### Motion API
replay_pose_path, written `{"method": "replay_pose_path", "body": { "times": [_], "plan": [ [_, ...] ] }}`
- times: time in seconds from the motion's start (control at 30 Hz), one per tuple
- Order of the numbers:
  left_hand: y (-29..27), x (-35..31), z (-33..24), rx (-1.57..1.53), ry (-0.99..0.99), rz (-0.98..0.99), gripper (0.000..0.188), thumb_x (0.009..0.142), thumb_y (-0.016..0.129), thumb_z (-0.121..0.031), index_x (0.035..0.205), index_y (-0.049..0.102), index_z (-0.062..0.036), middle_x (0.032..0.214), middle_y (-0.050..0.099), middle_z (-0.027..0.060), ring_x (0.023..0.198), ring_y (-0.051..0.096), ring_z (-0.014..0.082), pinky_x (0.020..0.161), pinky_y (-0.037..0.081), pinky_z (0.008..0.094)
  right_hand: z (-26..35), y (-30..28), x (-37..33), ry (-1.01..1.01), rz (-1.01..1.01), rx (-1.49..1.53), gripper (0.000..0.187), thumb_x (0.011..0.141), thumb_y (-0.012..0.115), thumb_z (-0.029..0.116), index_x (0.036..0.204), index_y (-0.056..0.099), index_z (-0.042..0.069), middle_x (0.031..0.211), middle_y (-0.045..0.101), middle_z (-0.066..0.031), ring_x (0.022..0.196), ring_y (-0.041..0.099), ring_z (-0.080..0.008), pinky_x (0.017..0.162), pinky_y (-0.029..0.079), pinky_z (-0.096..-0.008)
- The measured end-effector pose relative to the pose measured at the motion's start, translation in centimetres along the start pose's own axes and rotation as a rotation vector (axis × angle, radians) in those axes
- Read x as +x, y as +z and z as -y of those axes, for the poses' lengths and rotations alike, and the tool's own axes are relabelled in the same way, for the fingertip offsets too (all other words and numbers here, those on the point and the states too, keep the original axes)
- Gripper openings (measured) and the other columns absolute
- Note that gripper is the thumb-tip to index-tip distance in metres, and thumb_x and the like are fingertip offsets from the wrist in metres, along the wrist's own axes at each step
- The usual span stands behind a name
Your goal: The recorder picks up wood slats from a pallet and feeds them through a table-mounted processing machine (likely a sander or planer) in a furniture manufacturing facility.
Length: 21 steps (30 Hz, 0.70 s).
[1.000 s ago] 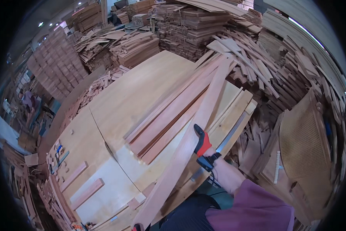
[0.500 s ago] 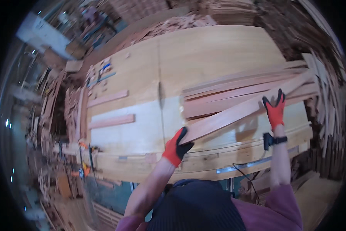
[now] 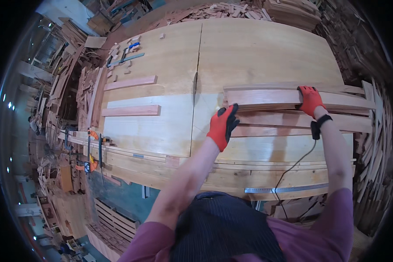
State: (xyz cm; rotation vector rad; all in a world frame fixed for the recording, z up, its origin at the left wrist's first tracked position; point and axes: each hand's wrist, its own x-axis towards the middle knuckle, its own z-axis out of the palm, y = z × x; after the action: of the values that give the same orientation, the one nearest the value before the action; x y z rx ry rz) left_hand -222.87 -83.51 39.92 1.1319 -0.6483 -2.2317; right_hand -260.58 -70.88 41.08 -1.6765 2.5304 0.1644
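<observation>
I register the plank (image 3: 263,97), centre right of frame, turned roughly parallel to the boards (image 3: 271,118). The right hand (image 3: 311,101), splayed earlier, now curls over it.

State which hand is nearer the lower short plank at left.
Left. The left hand is right of the short plank, near one end of a long board; the right hand is farther right, on it.

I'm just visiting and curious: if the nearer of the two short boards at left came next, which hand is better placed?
Likely the left hand: it is at the left end of the long board, closer to that short board. The right hand is farther away.
</observation>
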Motion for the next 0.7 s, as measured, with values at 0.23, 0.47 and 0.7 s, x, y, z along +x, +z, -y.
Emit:
{"method": "replay_pose_path", "body": {
  "times": [0.23,0.47,0.7],
  "plan": [
    [-9.2,-9.7,0.6,0.179,-0.167,0.141,0.050,0.104,0.063,-0.015,0.149,0.047,0.0025,0.141,0.058,0.0211,0.127,0.061,0.0355,0.106,0.055,0.0500,2.1,-1.2,1.2,0.003,0.125,-0.181,0.072,0.068,0.091,0.030,0.129,0.058,0.010,0.129,0.061,-0.0139,0.123,0.061,-0.0316,0.103,0.050,-0.0451],
    [-12.2,-8.4,-0.1,-0.046,-0.003,0.001,0.058,0.106,0.062,-0.016,0.157,0.036,-0.0077,0.143,0.057,0.0161,0.129,0.059,0.0239,0.101,0.057,0.0539,11.3,-0.4,-9.0,-0.186,0.074,-0.183,0.045,0.071,0.081,0.018,0.111,0.065,0.008,0.113,0.067,-0.0155,0.105,0.068,-0.0337,0.088,0.056,-0.0459],
    [-23.8,-11.1,-3.9,0.289,0.130,-0.133,0.044,0.100,0.070,-0.020,0.139,0.059,-0.0044,0.127,0.062,0.0156,0.114,0.065,0.0350,0.089,0.063,0.0573,23.7,5.3,-14.9,-0.305,0.002,-0.057,0.011,0.079,0.065,0.016,0.086,0.071,0.010,0.089,0.072,-0.0141,0.086,0.072,-0.0312,0.075,0.058,-0.0469]
  ]
}}
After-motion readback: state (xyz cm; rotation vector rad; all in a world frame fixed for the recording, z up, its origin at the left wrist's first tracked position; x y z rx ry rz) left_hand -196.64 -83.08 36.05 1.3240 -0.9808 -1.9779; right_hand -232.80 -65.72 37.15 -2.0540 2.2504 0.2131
